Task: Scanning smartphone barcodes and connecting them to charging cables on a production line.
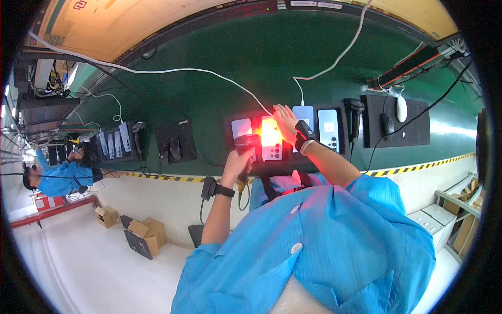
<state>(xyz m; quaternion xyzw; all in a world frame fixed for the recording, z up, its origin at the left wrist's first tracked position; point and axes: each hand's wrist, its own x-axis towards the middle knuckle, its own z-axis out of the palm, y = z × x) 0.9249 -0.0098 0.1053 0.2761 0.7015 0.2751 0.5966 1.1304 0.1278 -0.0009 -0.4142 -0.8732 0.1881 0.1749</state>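
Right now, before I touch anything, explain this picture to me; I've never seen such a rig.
There is no machine arm here, only a person's two bare hands. A wide fisheye camera on the person's head looks down at them, so straight edges bend near the rim. The left hand grips a dark handheld scanner; a bright red glow covers much of one pale phone beside it. The right hand is open next to that glow; whether it touches a phone is hard to tell. The green table also bears three more phones, one with a white cable plugged in, and, to the right, a second scanner and a white mouse.
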